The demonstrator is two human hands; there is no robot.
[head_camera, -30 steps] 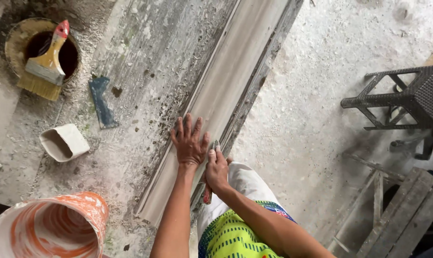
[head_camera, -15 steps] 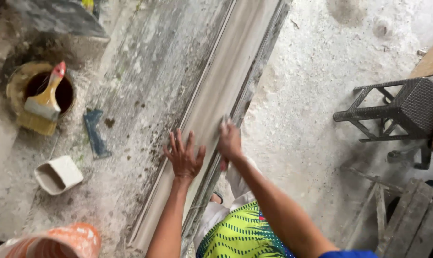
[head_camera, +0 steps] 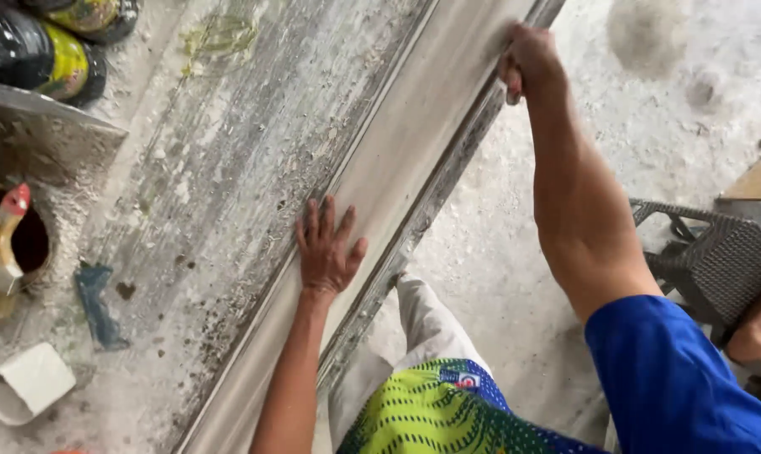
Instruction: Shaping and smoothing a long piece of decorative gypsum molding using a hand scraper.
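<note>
The left hand (head_camera: 326,252) lies flat, fingers spread, palm down on a long pale moulding (head_camera: 380,176) that runs slantwise along the edge of a grimy, plaster-streaked desk (head_camera: 229,151). Its grip is apart and clamps nothing; it only presses on the strip's smooth face. The right hand (head_camera: 527,59) reaches farther up the same moulding, its grip curled together over the strip's outer edge, with something small and pale showing under the fingers; what it is cannot be told. The moulding rests on the desk's right border, with a darker rail just below it on the floor side.

On the desk to the left sit a brush (head_camera: 0,244) with a yellow handle and red tip, resting over a dark-mouthed pot (head_camera: 27,244), a blue scrap (head_camera: 99,307) lying flat, and a small white tub (head_camera: 27,382) near the bottom corner. Dark bags with yellow-green print (head_camera: 57,50) lie at the top left. On the dusty floor (head_camera: 649,109) to the right stands a dark woven stool (head_camera: 716,261), well apart from the moulding.
</note>
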